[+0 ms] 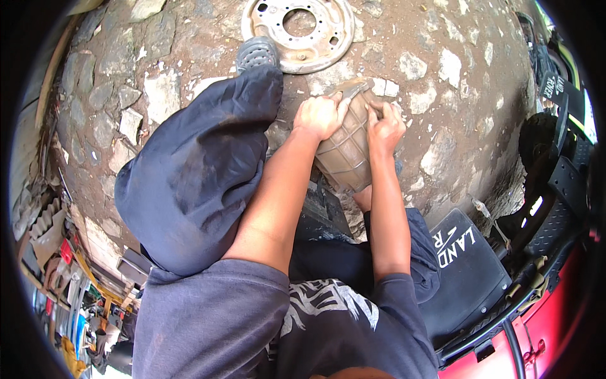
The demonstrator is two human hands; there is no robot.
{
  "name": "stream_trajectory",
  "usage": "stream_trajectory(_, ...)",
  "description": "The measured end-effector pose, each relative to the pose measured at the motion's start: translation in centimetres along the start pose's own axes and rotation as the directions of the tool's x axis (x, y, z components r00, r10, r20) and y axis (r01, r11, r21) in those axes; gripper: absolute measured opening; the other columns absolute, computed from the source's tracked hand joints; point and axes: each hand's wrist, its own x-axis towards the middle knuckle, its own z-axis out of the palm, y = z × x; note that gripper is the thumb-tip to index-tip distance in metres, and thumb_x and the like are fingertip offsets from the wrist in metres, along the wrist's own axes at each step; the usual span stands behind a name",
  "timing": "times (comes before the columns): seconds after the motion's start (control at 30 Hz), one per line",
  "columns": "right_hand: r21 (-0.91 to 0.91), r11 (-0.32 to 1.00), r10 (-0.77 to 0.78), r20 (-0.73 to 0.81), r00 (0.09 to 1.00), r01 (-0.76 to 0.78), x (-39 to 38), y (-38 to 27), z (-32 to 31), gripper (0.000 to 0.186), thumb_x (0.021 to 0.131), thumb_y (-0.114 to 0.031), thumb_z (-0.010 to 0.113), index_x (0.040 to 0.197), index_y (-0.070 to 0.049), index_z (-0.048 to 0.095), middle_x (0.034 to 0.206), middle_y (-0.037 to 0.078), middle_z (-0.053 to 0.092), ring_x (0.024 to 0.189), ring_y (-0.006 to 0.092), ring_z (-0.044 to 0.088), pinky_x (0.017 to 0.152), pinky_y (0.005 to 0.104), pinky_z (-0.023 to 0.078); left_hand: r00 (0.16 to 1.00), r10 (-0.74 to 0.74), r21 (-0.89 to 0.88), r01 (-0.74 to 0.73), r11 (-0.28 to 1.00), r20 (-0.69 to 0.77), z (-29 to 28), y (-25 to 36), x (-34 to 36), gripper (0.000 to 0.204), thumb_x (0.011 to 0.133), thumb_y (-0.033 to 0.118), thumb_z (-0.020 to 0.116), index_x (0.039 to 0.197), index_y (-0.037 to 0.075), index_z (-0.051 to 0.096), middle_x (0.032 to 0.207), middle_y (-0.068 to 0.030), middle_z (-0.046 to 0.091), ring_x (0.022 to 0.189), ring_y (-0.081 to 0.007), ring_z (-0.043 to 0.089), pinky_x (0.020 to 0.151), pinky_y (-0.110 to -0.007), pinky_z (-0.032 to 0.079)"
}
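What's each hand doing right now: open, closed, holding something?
Left hand: closed on the ribbed brown casing, upper left.
Right hand: closed on the same casing, upper right.

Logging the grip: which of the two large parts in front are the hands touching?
The brown, grid-ribbed casing, touched by left hand and right hand; the pale, round metal disc lies apart.

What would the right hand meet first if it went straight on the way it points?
The ribbed part, whose edge the right hand seems to touch; past it, probably a pale stone, though depth is unclear.
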Motion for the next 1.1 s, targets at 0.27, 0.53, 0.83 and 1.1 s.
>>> stream_trajectory(0.27,0.014,0.989,0.148,0.013,0.989,-0.148,0.0,0.2,0.1,0.017,0.082,-0.003,0.088,0.097,-0.008,0.081,0.094,0.012,0.079,0.083,0.0261,0.076,0.078,0.0386,0.06,1.0,0.008,-0.027,-0.008,1.0,-0.016,-0.3,0.0,0.2,0.052,0.112,0.05,0.042,0.132,0.013,0.072,0.116,-0.0227,0.078,0.108,-0.0428,0.075,0.1,-0.054,0.058)
stream_trajectory(0.53,0.264,0.872,0.408,0.071,0.91,-0.412,3.5,2.9,0.1,0.018,0.085,-0.008,0.09,0.1,-0.007,0.082,0.101,0.008,0.083,0.094,0.0161,0.076,0.082,0.0313,0.058,0.999,0.029,0.011,-0.029,1.0,-0.026,-0.1,0.3,0.8,0.051,0.112,0.05,0.042,0.135,0.015,0.071,0.116,-0.023,0.078,0.106,-0.0439,0.075,0.099,-0.054,0.058)
stream_trajectory(0.83,0.928,-0.093,0.822,0.276,0.499,-0.361,-4.9,0.3,-8.6,0.036,0.098,0.0,0.077,0.131,0.0,0.063,0.11,0.008,0.072,0.087,0.0148,0.068,0.076,0.0249,0.061,1.0,0.026,0.042,-0.026,0.999,0.008,0.2,0.3,0.1,0.056,0.113,0.053,0.037,0.137,0.015,0.071,0.118,-0.0252,0.077,0.112,-0.0424,0.074,0.1,-0.054,0.058)
stream_trajectory(1.1,0.865,-0.43,0.45,0.455,0.768,-0.261,-7.6,-11.6,-12.7,0.018,0.102,0.004,0.069,0.119,0.0,0.07,0.12,0.013,0.076,0.107,0.0236,0.076,0.09,0.0271,0.064,0.987,-0.008,0.348,0.065,0.935,-0.163,1.0,-0.4,-0.1,0.057,0.113,0.053,0.037,0.143,0.016,0.069,0.124,-0.0261,0.075,0.12,-0.0454,0.07,0.109,-0.055,0.052)
